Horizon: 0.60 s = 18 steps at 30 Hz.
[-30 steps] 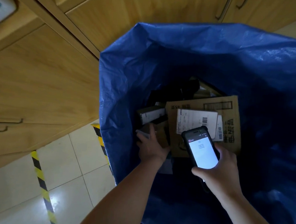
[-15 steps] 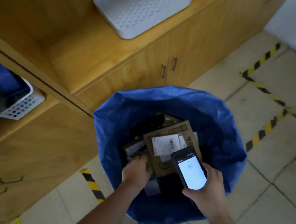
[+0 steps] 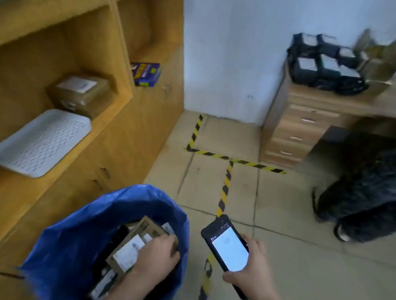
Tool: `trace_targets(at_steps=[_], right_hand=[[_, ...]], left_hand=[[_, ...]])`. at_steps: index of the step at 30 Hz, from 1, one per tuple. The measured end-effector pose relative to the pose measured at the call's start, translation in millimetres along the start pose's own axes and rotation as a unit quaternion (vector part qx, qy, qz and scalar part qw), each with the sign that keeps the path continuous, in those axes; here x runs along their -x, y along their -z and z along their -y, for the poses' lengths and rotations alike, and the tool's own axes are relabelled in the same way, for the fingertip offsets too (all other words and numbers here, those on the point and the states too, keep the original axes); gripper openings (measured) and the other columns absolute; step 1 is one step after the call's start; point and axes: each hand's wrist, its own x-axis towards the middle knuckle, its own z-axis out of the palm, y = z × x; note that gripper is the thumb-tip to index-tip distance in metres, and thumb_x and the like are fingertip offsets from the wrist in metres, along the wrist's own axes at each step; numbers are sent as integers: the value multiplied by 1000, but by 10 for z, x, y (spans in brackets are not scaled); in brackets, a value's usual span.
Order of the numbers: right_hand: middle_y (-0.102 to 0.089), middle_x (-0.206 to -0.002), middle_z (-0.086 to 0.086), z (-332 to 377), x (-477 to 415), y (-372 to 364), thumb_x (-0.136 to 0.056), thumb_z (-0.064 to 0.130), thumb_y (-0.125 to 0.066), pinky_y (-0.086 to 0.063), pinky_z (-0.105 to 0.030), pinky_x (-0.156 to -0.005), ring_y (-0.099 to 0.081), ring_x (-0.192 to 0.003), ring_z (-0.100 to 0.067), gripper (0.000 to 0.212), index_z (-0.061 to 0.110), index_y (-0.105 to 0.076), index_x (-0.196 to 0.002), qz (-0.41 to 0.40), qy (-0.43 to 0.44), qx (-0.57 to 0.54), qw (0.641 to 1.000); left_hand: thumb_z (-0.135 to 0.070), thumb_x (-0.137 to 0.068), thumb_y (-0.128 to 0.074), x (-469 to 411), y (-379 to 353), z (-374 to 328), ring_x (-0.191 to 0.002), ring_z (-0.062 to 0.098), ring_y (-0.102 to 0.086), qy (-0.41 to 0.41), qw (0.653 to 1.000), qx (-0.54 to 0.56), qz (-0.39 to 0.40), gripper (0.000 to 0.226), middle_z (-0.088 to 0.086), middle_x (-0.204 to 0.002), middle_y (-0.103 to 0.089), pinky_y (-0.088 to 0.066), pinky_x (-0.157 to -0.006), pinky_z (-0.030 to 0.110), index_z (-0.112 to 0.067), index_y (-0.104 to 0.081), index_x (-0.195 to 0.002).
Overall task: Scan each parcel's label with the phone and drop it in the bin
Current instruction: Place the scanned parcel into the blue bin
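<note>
One phone (image 3: 229, 248), top away-left, in right hand (image 3: 254, 275); left hand (image 3: 156, 255) grips parcel (image 3: 127, 252).

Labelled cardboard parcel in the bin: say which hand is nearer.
Left. The left hand grips the parcel inside the bin; the right hand holds the phone outside it.

We cannot read the blurred print on the label of the parcel (image 3: 130, 250) or on the lit screen of the phone (image 3: 228, 248) (both far too small), while the left hand (image 3: 156, 255) covers the parcel's near corner, the bin (image 3: 72, 246) runs off the bottom edge, and the dark heap (image 3: 323, 63) on the table (image 3: 393, 96) is a smear.
</note>
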Motion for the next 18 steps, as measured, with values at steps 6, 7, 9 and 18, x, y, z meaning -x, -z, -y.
trace_targets(at_steps=[6, 7, 9, 18], right_hand=[[-38, -103, 20, -586, 666, 1278, -37, 32, -72, -42, -15, -61, -48, -90, 0, 88, 30, -45, -121, -138, -43, -18, 989], [-38, -104, 20, -701, 813, 1479, -37, 33, -71, -45, -18, -66, -49, -92, -1, 90, 31, -45, -123, -161, -55, -21, 985], [-37, -104, 22, -939, 1150, 1869, -38, 32, -71, -48, -23, -67, -49, -91, -1, 89, 37, -44, -122, -210, -84, -26, 974], [-35, -109, 23, -2083, 2974, 3046, -46, 27, -70, -48, -28, -65, -50, -92, -4, 87, 43, -40, -126, -433, -231, -60, 869]], left_hand=[[-33, -90, -57, 14, -44, -1518, -86, 9, -60, -150, 988, 3, 29, 18, -10, -92, -62, -51, -74, 27, -28, -56, -107], [-34, -90, -57, 36, -79, -1790, -84, 8, -59, -183, 983, -1, 33, 17, -11, -90, -61, -51, -73, 27, -29, -56, -106], [-36, -87, -58, 99, -188, -2358, -85, 9, -59, -256, 966, -23, 32, 17, -12, -89, -60, -48, -71, 27, -29, -55, -102], [-36, -84, -55, 1010, -1137, -4931, -93, 10, -60, -524, 843, -68, 101, 25, -15, -97, -61, -45, -77, 25, -31, -57, -109]])
